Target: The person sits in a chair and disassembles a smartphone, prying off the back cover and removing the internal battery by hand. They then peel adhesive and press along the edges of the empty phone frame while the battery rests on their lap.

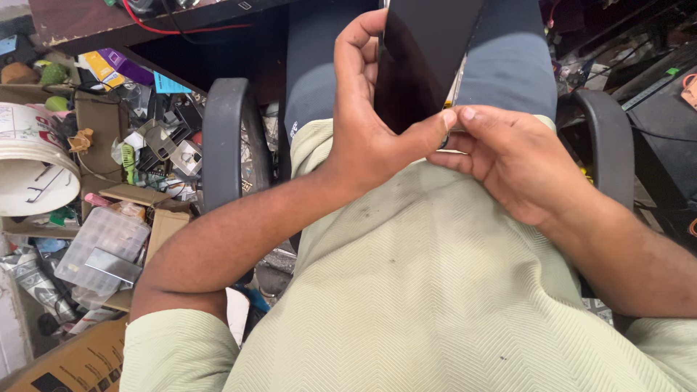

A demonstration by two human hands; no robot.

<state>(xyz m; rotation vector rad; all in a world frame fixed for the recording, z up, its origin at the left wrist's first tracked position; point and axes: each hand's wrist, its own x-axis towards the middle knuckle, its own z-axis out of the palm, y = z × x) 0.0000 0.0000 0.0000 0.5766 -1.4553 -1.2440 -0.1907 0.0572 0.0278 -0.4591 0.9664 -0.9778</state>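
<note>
Overhead, left hand clasps the dark phone upright — right hand fingers pinch its lower edge.

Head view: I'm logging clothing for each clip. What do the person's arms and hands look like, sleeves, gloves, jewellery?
Both hands, left and right, are bare: no gloves, rings or watch show. The forearms are bare too. Short sleeves of a pale green shirt with a fine herringbone weave end near the elbows. The shirt front carries a few small dark specks.

dark phone top cut off by frame edge, lower end hidden behind left thumb
</note>
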